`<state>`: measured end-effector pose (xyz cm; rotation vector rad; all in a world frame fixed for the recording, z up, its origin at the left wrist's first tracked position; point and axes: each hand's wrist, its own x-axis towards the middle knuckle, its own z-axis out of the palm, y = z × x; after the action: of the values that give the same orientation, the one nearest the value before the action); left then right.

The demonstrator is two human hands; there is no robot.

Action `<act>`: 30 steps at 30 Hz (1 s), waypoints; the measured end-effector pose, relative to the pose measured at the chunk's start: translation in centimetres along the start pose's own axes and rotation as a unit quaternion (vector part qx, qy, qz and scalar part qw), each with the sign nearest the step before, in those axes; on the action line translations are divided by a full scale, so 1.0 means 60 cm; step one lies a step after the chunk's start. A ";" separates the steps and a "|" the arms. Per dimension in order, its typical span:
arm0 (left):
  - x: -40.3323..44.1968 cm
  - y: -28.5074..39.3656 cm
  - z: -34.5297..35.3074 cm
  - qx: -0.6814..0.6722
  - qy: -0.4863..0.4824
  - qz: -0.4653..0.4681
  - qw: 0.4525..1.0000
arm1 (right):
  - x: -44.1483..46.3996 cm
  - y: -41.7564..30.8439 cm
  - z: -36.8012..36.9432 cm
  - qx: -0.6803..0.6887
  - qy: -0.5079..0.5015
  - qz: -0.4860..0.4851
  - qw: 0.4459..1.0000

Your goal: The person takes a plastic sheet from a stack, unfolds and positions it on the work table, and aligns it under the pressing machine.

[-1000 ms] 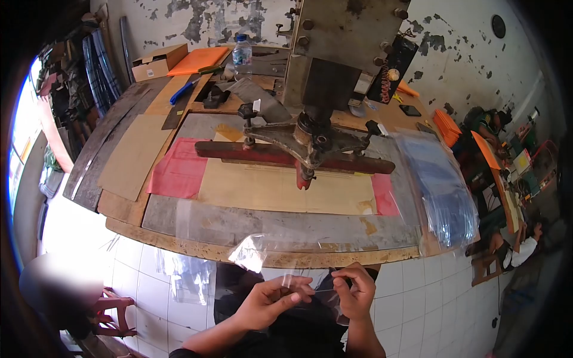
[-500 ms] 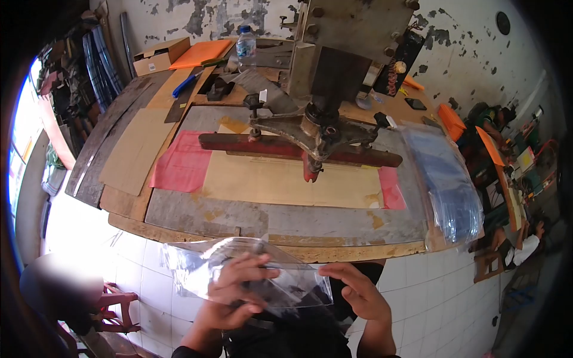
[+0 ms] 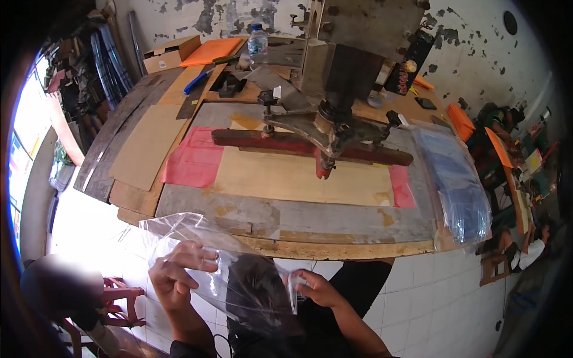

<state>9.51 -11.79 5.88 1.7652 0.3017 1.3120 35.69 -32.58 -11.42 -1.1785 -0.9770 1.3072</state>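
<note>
A transparent plastic sheet [image 3: 250, 280], bent and shiny, hangs over my lap in front of the table's near edge. At its left part is my left hand [image 3: 182, 268], fingers curled against the plastic; whether the thumb lies under a layer I cannot tell. My right hand [image 3: 317, 289] pinches the sheet's right edge between thumb and fingers. Beyond the hands stands a metal press [image 3: 340, 119] with a red bar [image 3: 370, 153] above a yellowish sheet [image 3: 298, 188], which has pink pieces [image 3: 192, 158] at both ends.
A stack of transparent plastic sheets [image 3: 456, 185] lies at the table's right. Farther back are a water bottle [image 3: 257, 45], a cardboard box [image 3: 172, 55], a blue-handled cutter [image 3: 196, 82] and a phone [image 3: 425, 103]. A red stool [image 3: 122, 298] stands at left; people sit at right.
Both hands have moved left with the plastic sheet, the left one also slightly up. My right hand now grips the edge, and the sheet appears more spread out. The view has shifted a little.
</note>
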 end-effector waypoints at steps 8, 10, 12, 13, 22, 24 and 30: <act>0.039 0.014 -0.092 0.139 0.046 -0.047 0.988 | -0.067 -0.114 -0.060 -0.028 -0.049 0.036 0.998; 0.056 0.027 -0.086 0.169 0.010 -0.049 0.984 | -0.088 -0.154 -0.062 -0.072 -0.035 0.036 0.996; 0.061 0.030 -0.072 0.196 -0.027 -0.052 0.979 | -0.108 -0.178 -0.066 -0.060 0.077 0.015 0.995; 0.062 0.024 -0.065 0.182 -0.024 -0.027 0.983 | -0.119 -0.182 -0.074 -0.073 0.098 0.040 0.992; 0.034 0.016 0.055 0.475 0.208 0.229 0.824 | -0.159 -0.185 -0.069 -0.112 0.158 0.128 0.973; 0.031 0.005 0.065 0.378 0.134 0.231 0.887 | -0.165 -0.184 -0.075 -0.183 0.123 0.167 0.961; 0.037 0.016 0.082 0.320 -0.041 0.272 0.907 | -0.167 -0.227 -0.072 -0.338 0.134 0.198 0.910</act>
<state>14.37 -13.38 7.86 2.5875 0.2075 1.6365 41.77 -41.61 2.24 -2.1222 -1.0500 1.0816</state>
